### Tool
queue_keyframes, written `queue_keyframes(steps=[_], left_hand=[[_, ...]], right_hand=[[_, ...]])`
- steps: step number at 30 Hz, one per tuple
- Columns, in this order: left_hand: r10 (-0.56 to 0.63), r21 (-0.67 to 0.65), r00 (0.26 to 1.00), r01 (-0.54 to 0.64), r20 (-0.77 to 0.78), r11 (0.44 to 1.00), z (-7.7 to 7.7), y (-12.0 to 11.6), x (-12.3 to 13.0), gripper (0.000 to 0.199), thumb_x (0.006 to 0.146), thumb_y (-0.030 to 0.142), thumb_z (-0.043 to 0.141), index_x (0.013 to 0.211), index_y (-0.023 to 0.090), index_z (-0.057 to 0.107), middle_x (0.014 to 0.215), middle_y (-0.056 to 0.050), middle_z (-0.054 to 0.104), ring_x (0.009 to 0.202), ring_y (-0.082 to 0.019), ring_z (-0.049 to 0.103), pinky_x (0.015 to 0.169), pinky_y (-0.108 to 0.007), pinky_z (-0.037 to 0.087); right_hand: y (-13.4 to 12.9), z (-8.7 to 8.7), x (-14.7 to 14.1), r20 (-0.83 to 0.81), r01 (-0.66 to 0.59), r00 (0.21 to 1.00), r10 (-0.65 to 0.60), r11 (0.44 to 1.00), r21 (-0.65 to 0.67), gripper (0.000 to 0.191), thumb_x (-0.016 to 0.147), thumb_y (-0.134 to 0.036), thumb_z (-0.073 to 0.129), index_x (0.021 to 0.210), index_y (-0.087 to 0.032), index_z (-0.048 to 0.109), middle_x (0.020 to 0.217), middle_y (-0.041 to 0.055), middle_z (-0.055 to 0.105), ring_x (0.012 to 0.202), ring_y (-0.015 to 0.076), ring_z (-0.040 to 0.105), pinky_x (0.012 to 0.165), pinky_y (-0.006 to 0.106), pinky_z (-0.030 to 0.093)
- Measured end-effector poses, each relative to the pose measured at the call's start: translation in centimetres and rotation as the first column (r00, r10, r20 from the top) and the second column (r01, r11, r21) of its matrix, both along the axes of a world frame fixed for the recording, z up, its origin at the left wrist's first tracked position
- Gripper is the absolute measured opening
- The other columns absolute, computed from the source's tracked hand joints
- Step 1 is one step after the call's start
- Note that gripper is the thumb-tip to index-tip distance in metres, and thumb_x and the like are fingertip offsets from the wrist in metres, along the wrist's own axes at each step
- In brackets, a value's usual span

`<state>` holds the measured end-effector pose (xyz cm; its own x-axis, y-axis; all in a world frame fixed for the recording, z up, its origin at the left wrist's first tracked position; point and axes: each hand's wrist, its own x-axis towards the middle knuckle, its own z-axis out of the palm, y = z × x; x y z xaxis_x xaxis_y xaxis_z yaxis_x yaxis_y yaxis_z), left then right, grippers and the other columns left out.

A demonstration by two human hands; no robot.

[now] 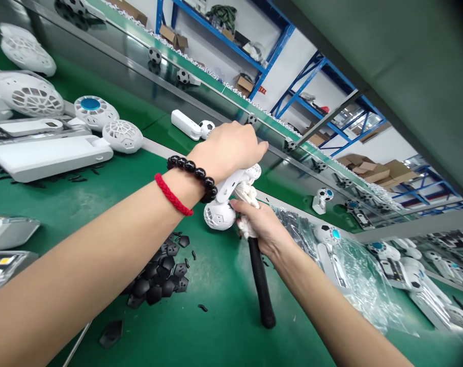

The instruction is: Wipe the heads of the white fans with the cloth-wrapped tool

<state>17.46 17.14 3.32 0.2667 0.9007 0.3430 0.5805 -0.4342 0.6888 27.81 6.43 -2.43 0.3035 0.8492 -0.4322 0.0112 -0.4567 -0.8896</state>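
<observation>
**Green surface (231, 295), white device (227, 188) at centre**

Far left of the frame: white grille-headed devices (36, 97) crowded together, black slivers scattered below. Lower left to centre: a heap of black pentagonal pieces (160, 275), one loose near the bottom edge. From upper left slanting toward the right: a dark glossy strip (124, 76) with football-patterned balls (154, 55) along it. Top centre, behind: blue shelving (231, 38) against a white wall, open cardboard boxes (173, 38) on it, a dark item in one. Just right of that, red characters (262, 89) on the wall, too small to read.

At centre: left hand (231, 145) palm down over the white device, black beads and red braided band at the wrist; fingertips hidden, so impossible to tell wide from narrow. Just below: right hand (264, 224), closed around a black-handled tool (260, 280) at its white wrapping (247, 196).

Right of centre: a clear plastic bag (372, 300), small dark parts (298, 229) toward its upper left, transparent contents lower down. Upper right: brown cartons (376, 171), insides out of sight. Right edge: more white devices (422, 280).
</observation>
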Motion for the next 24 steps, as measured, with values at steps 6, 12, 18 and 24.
queue_keyframes(steps=[6,12,18,24], left_hand=[[-0.045,0.037,0.998,0.047,-0.051,0.998,-0.4,0.7,-0.5,0.052,0.083,0.056,0.053,0.046,0.020,0.044,0.050,-0.004,0.035,0.076,-0.033,0.063,0.079,-0.044,0.050],[-0.151,0.062,0.989,0.150,0.008,0.987,-1.1,0.8,0.1,0.060,0.072,0.071,0.062,0.041,0.022,0.047,0.042,-0.004,0.037,0.055,-0.024,0.052,0.061,-0.034,0.044],[-0.509,0.040,0.833,0.514,0.217,0.857,-0.9,-4.3,2.1,0.013,0.073,0.032,0.062,0.065,0.022,0.065,0.058,-0.004,0.062,0.056,-0.019,0.054,0.052,-0.030,0.035],[-0.488,0.027,0.803,0.511,0.342,0.859,-1.2,-6.8,3.7,0.007,0.069,0.027,0.059,0.064,0.022,0.058,0.063,0.000,0.064,0.057,-0.016,0.050,0.050,-0.029,0.032]], right_hand=[[-0.3,0.5,1.1,-0.059,-0.020,0.998,0.018,0.999,-0.040,0.021,0.065,-0.024,0.077,0.061,-0.015,0.059,0.045,-0.0015,0.052,0.038,0.0101,0.043,0.034,0.023,0.033],[-0.4,2.2,1.9,-0.199,0.150,0.973,-0.120,0.978,0.145,0.015,0.068,-0.021,0.073,0.078,-0.016,0.061,0.066,-0.0015,0.062,0.046,0.0064,0.047,0.035,0.016,0.039],[-1.3,3.7,4.9,-0.232,0.288,0.947,-0.224,0.912,0.293,0.022,0.060,-0.010,0.074,0.076,-0.016,0.061,0.055,-0.0052,0.054,0.042,0.0055,0.044,0.033,0.014,0.038],[-3.6,4.6,7.7,-0.234,0.323,0.937,-0.260,0.900,0.292,0.022,0.063,-0.007,0.077,0.080,-0.015,0.066,0.061,-0.0034,0.059,0.046,0.0054,0.051,0.040,0.013,0.049]])
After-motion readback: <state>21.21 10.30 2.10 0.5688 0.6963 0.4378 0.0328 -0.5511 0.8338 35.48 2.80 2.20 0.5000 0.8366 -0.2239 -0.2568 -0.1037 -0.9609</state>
